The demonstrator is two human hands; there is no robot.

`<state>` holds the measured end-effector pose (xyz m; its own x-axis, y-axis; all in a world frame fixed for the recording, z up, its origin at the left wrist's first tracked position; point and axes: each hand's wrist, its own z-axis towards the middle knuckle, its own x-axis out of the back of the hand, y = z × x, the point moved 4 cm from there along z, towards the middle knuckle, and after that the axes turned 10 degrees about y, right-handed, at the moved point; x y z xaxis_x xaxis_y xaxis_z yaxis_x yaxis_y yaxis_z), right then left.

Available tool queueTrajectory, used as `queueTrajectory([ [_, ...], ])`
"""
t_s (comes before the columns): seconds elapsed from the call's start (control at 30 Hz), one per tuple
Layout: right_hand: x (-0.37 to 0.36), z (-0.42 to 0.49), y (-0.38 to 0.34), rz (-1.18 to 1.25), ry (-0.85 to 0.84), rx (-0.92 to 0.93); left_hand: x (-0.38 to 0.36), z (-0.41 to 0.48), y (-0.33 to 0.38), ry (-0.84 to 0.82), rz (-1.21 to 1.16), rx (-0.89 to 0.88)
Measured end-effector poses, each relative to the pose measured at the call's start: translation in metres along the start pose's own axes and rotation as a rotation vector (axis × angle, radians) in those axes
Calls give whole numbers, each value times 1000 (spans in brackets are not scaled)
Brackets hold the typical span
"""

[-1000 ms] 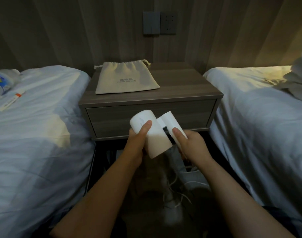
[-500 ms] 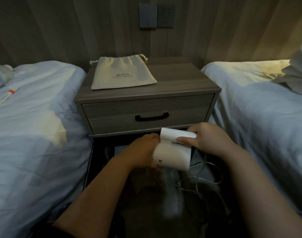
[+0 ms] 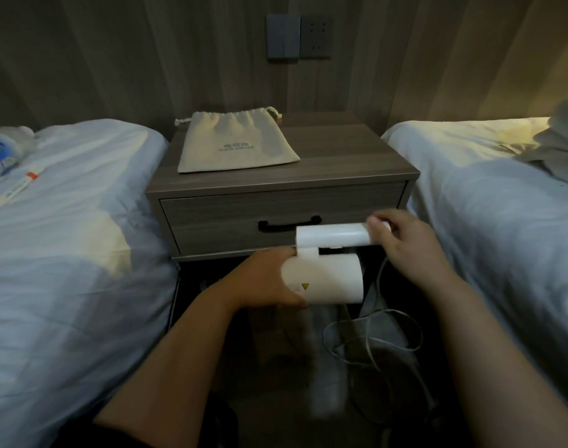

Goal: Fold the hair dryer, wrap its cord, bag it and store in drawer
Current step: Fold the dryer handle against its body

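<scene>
The white hair dryer (image 3: pixel 327 279) is held in front of the nightstand, its handle (image 3: pixel 332 236) folded flat along the barrel. My left hand (image 3: pixel 263 281) grips the barrel's left end. My right hand (image 3: pixel 405 250) pinches the free end of the handle. The white cord (image 3: pixel 373 337) hangs from that end and lies in loose loops on the dark floor. A beige drawstring bag (image 3: pixel 235 143) lies flat on the nightstand top. The drawer (image 3: pixel 218 218) is closed, and its black handle (image 3: pixel 289 225) shows just above the dryer.
The wooden nightstand (image 3: pixel 357 163) stands between two white beds (image 3: pixel 66 237) (image 3: pixel 502 221). A water bottle (image 3: pixel 1 151) and a thin white packet (image 3: pixel 20 185) lie on the left bed. Folded linen (image 3: pixel 564 140) sits on the right bed. Wall switches (image 3: pixel 297 37) are above.
The dryer has been lowered from drawer height and its handle swung from an angle to lie flat along the barrel. My right hand has slid out to the handle's end.
</scene>
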<state>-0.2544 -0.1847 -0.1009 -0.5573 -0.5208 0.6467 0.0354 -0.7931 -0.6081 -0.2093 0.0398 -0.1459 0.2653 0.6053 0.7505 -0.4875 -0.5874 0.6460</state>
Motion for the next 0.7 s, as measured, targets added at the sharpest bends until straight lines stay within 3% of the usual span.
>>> queueTrajectory([
  [0.27, -20, 22, 11, 790, -172, -412, 25, 4, -1, 140, -372, 120],
  [0.43, -42, 30, 22, 725, -108, -404, 18, 6, 2, 170, -992, 274],
  [0.6, -68, 19, 23, 709, -172, -413, 23, 5, 8, 207, -1382, 287],
  [0.7, -81, 11, 25, 903, -229, -548, 26, 4, 5, 319, -1499, 338],
])
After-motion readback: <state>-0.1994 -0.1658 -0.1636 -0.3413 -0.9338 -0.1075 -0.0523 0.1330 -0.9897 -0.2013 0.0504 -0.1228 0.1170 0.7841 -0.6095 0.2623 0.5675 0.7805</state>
